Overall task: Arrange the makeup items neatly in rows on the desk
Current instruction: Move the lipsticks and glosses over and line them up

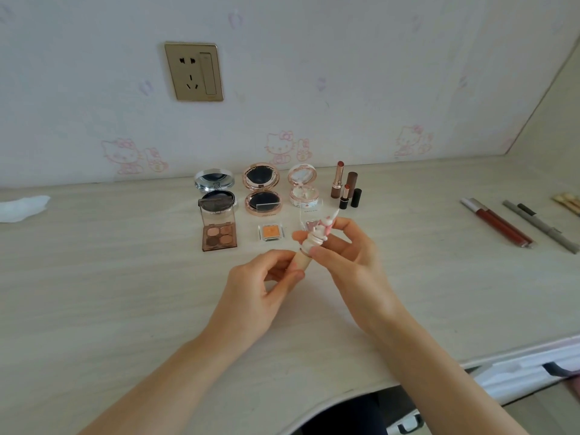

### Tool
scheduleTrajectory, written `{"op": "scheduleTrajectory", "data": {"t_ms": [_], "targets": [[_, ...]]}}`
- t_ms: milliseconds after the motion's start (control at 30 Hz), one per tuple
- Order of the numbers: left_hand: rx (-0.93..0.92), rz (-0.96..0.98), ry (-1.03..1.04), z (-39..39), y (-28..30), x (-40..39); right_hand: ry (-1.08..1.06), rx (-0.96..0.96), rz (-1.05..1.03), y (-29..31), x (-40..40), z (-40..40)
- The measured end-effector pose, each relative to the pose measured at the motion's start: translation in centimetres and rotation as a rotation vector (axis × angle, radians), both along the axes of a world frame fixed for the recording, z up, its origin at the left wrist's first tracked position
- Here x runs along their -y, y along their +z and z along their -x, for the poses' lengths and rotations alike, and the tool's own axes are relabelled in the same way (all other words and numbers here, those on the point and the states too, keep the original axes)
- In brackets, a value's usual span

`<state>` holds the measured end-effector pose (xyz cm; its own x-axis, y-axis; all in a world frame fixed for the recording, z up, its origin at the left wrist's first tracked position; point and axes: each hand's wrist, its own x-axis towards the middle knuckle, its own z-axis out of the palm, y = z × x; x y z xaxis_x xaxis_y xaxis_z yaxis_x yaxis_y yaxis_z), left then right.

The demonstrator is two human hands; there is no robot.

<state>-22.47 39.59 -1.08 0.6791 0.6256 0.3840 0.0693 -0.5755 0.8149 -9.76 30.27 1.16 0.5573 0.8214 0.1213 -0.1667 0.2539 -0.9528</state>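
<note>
Over the middle of the desk (125,293) both hands hold a small cream lip-gloss tube (302,262) with a white-and-pink bunny cap (318,235). My left hand (266,287) pinches the tube's lower body. My right hand (342,249) grips the bunny cap. Behind them stand three open compacts: silver (215,189), rose-gold (262,189) and pink (303,186). In front of those lie an eyeshadow quad (218,235) and an orange single pan (270,232). Two uncapped lipsticks (338,180) with their caps stand at the right of the row.
At the right lie two red lip-gloss tubes (499,226), grey pencils (539,229) and beige items (568,202) at the frame edge. A white tissue (22,207) lies far left. A wall socket (194,72) is above. The desk's curved front edge (439,368) runs lower right.
</note>
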Motion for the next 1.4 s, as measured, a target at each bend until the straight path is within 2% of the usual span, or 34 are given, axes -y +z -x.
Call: {"op": "scheduleTrajectory", "data": {"t_ms": [233,433,600,800,1033,1233,1400], "targets": [[-0.006,-0.01,0.002,0.06,0.02,0.2,-0.124,0.135,0.028,-0.52,-0.43,-0.11],[0.008,0.022,0.034,-0.03,0.11,0.03,-0.042,0.024,-0.006,-0.42,-0.21,-0.2],[-0.005,0.008,0.001,0.1,0.19,0.25,-0.153,0.182,0.078,-0.44,-0.39,0.01],[0.004,0.025,0.014,0.03,0.31,0.09,-0.05,0.007,-0.015,-0.38,-0.21,-0.33],[0.008,-0.002,0.009,0.11,0.21,0.14,-0.196,0.13,0.069,-0.66,-0.44,-0.11],[0.008,0.067,0.018,0.16,0.14,-0.24,-0.128,-0.02,-0.039,-0.47,-0.36,-0.36],[0.006,0.077,0.026,0.13,0.09,-0.3,-0.105,0.151,0.06,-0.61,-0.44,-0.01]]}}
